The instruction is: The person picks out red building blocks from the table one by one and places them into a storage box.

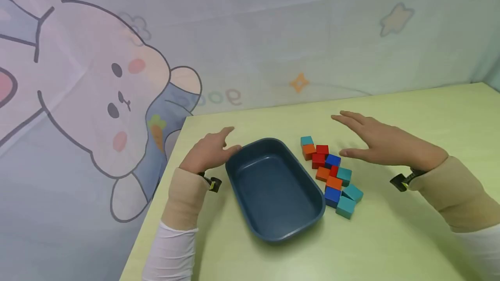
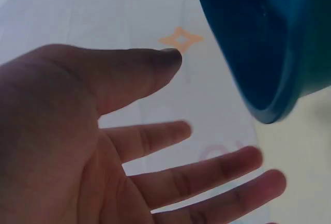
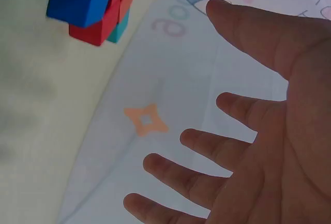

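Note:
A dark blue rectangular tray (image 1: 273,185) with rounded corners and nothing in it stands on the table. Beside its upper left corner is my left hand (image 1: 211,151), fingers spread and nothing held; in the left wrist view a gap shows between that hand (image 2: 103,131) and the tray's rim (image 2: 269,115). To the right of the tray lies a cluster of coloured blocks (image 1: 333,196), in teal, orange, red and blue, several of them touching. My right hand (image 1: 386,140) hovers to the right of the blocks with its fingers extended, holding nothing. The right wrist view shows blocks (image 3: 83,1) away from its thumb.
The pale green-yellow table (image 1: 410,242) carries the tray and blocks. Behind it and along its left side hangs a cloth (image 1: 265,47) printed with a rabbit, hearts and stars. Dark straps with small devices (image 1: 400,182) sit on both wrists.

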The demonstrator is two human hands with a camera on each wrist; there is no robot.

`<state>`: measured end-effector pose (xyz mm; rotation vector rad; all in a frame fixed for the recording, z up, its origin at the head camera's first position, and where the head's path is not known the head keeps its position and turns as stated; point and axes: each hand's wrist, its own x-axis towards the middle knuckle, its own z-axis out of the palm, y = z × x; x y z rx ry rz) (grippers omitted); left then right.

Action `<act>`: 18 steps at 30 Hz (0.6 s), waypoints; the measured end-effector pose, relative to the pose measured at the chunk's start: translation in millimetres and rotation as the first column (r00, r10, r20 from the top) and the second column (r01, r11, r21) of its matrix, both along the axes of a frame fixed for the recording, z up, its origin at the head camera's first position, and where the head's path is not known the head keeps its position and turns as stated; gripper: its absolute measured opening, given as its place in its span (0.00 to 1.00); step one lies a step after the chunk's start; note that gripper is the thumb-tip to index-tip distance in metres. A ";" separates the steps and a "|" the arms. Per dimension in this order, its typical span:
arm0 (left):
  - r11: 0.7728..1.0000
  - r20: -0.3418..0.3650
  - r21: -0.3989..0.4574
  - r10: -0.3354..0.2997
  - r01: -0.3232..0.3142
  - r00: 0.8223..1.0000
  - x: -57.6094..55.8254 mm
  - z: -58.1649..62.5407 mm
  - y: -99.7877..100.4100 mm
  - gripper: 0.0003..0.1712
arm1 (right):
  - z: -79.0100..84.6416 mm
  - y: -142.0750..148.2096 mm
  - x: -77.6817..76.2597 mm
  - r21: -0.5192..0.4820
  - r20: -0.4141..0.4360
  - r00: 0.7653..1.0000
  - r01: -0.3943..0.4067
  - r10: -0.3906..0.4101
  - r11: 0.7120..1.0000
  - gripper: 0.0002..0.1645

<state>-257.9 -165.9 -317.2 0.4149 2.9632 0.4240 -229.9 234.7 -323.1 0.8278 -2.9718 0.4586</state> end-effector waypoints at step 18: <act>0.999 0.295 0.046 0.002 -0.016 0.955 -7.9 -15.3 -2.0 0.33 | -33.4 -52.7 -50.6 0.037 0.198 0.976 -0.100 0.091 0.994 0.22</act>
